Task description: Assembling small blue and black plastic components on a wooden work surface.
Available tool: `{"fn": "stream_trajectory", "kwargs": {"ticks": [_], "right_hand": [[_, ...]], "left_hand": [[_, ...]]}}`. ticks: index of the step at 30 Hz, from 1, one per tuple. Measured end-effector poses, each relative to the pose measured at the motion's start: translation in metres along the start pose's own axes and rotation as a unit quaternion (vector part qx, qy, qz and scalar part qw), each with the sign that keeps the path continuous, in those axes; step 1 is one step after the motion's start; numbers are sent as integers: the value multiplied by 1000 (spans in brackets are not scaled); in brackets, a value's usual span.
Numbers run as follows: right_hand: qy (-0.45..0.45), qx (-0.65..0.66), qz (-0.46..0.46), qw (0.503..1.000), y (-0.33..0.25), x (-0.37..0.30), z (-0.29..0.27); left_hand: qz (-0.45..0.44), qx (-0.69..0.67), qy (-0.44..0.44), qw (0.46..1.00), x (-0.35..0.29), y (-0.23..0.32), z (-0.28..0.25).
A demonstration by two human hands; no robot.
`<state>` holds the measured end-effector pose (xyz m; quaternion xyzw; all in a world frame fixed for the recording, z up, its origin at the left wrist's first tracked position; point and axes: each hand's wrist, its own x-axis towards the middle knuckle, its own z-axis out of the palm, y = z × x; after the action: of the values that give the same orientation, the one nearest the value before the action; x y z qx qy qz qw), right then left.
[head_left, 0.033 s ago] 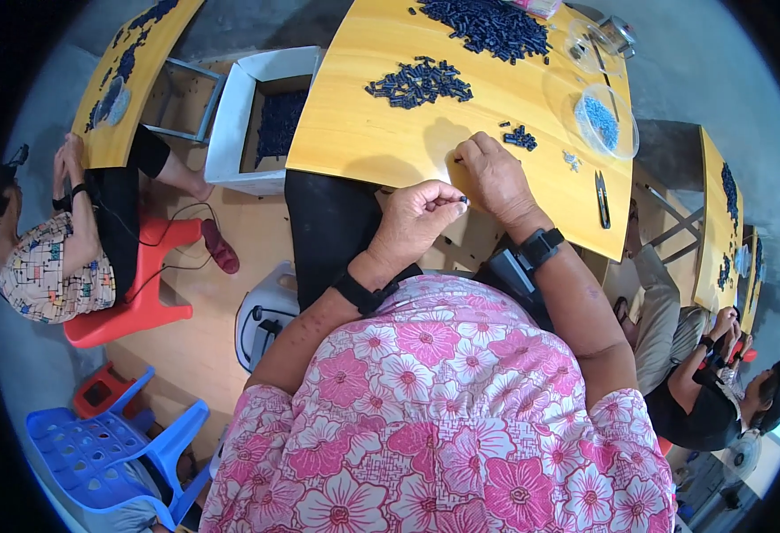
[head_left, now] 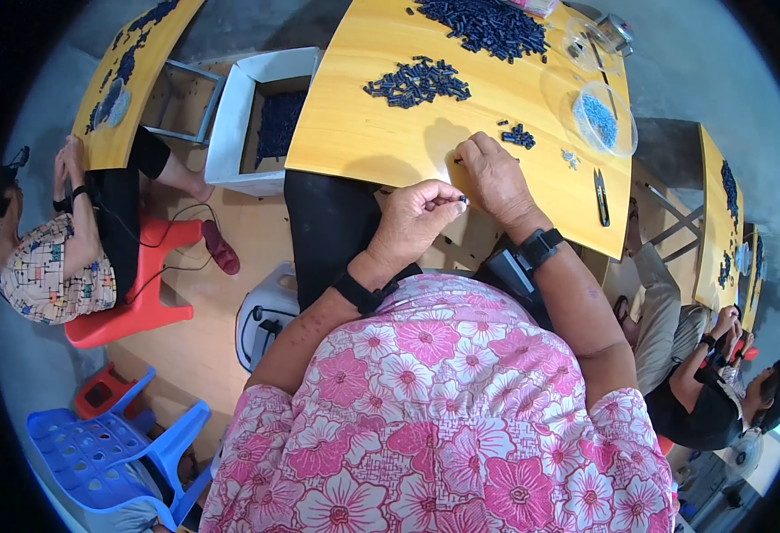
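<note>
Yellow surface (head_left: 336, 129), its near edge just beyond the wearer's lap. White box (head_left: 230, 120) at its left side, dark blue contents inside. Far heap of dark pieces (head_left: 488, 27) toward the back of the surface; nearer, smaller heap (head_left: 416, 82) left of centre.

Left hand (head_left: 416, 220) by the near edge, palm turned inward. Its grip: thumb and forefinger closed together on one short dark piece (head_left: 464, 201), which pokes out at the fingertips. Right hand (head_left: 496, 178) just beyond and to the right, over the surface, fingers curled down. A dark speck shows at its tips; too small and hidden to tell whether that grip is closed on anything.

Clear tub (head_left: 623, 149) of blue bits (head_left: 599, 123) at the right edge. Black snips (head_left: 601, 197) nearer, lying alone. Small cluster of dark pieces (head_left: 519, 136) just beyond the right hand. Pale bits (head_left: 570, 158) between cluster and tub.
</note>
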<state>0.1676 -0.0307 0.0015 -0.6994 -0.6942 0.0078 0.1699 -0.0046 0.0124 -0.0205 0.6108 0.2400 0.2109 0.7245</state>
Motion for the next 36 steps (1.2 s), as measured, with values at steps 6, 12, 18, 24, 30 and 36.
{"fn": "stream_trajectory", "kwargs": {"ticks": [6, 12, 18, 24, 30, 36], "right_hand": [[54, 58, 11, 997, 10, -26, 4], [70, 216, 65, 972, 10, -48, 6], [84, 225, 32, 970, 0, -54, -5], [98, 244, 44, 964, -6, -55, -13], [85, 360, 130, 920, -9, -57, -16], [76, 573, 237, 781, -13, -59, -14]], "left_hand": [[-10, 18, 32, 999, -4, 6, 5], [17, 12, 68, 997, 6, 2, 10], [6, -28, 37, 999, 10, 6, 15], [-10, -19, 6, 1000, 9, 8, 12], [-13, 40, 14, 999, 5, 14, 13], [23, 26, 28, 999, 3, 14, 14]]}}
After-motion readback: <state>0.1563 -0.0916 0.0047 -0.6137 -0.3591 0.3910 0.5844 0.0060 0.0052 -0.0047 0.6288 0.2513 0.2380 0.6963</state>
